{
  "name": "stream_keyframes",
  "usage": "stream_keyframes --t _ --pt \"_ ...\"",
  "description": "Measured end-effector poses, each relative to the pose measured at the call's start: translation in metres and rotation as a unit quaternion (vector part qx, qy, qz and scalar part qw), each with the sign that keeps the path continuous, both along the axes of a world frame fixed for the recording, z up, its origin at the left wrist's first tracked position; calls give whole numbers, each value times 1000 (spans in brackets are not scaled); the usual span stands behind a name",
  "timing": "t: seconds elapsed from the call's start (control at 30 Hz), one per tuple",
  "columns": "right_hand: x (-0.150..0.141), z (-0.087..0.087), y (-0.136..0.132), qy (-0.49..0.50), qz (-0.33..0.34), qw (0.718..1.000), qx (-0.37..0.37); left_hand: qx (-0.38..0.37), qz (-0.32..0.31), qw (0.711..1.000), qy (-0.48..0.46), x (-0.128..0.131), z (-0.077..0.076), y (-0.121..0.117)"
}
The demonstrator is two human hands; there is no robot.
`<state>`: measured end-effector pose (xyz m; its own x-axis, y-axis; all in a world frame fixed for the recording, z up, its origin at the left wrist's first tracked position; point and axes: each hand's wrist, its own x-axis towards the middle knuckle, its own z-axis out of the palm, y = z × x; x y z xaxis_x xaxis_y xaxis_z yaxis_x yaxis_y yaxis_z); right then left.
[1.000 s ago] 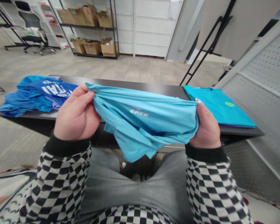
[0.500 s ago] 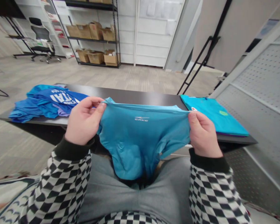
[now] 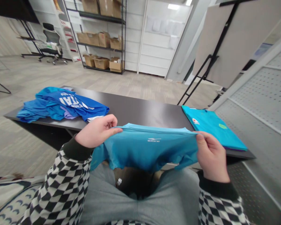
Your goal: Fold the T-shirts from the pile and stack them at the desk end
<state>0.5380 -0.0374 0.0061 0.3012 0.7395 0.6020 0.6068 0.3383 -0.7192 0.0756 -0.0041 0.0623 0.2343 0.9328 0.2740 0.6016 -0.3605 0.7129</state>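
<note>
A light blue T-shirt (image 3: pixel 140 147) with a small white ERKE logo hangs stretched between my hands, above my lap at the table's near edge. My left hand (image 3: pixel 98 129) pinches its upper left part between thumb and fingers. Its upper right part is pinched in my right hand (image 3: pixel 212 154). The lower cloth hangs in loose folds, and its far side is hidden. To the left lies a crumpled heap of blue shirts (image 3: pixel 58 104), some with white lettering. A folded turquoise shirt (image 3: pixel 213 126) lies flat at the right end, with purple cloth beneath it.
The dark table (image 3: pixel 140 111) runs across in front of my knees. Beyond it stand a black shelf rack (image 3: pixel 103 47) with cardboard boxes, an office chair (image 3: pixel 50 43) and a board on a black stand (image 3: pixel 210 62). A perforated panel (image 3: pixel 264 93) borders the right side.
Both hands have moved right and slightly down with the T-shirt. Its hanging cloth has swung outward, away from my lap, and looks shorter. My view has tilted up a little.
</note>
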Motion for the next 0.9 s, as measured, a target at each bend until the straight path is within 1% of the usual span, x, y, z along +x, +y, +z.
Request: stream_keyframes --t 0.07,0.13,0.2,0.3,0.37,0.43,0.5,0.6,0.67,0.7,0.73,0.77,0.8,0.87,0.9 --pt "4 -5 -11 -1 -4 1000 -21 -51 -38 998 27 -1 -3 1" --pt "6 -9 -21 -9 -3 999 -41 -92 -56 992 64 -3 -6 1" --pt "8 -10 -28 -25 6 998 -57 -113 -67 985 107 -6 -6 0" --pt "7 -5 -36 -56 20 996 -65 -110 -93 981 133 -11 -2 -4" --pt "6 1 -39 -89 23 994 -58 -88 -97 985 111 -14 1 -8" --pt "5 7 -40 -128 16 990 -50 -53 -77 993 76 -14 -1 -13" --pt "6 12 -40 -169 5 985 -36 -30 -49 998 31 -13 -11 -17" --pt "10 12 -36 -239 17 970 -27 -35 6 999 -21 -13 -38 -24" --pt "13 9 -32 -284 39 957 -39 -17 49 999 -9 -15 -55 -28" --pt "16 8 -30 -303 46 951 -43 7 66 998 10 -18 -60 -29" --pt "18 8 -28 -318 47 946 -43 38 77 996 34 -21 -61 -30" --pt "20 10 -26 -331 44 942 -38 74 80 992 57 -24 -58 -29" --pt "23 13 -23 -342 38 938 -28 111 81 987 79 -26 -52 -27" --pt "27 24 -11 -362 18 932 -7 175 83 974 119 -28 -32 -16" --pt "30 31 -1 -370 5 929 1 197 84 967 139 -28 -20 -7"
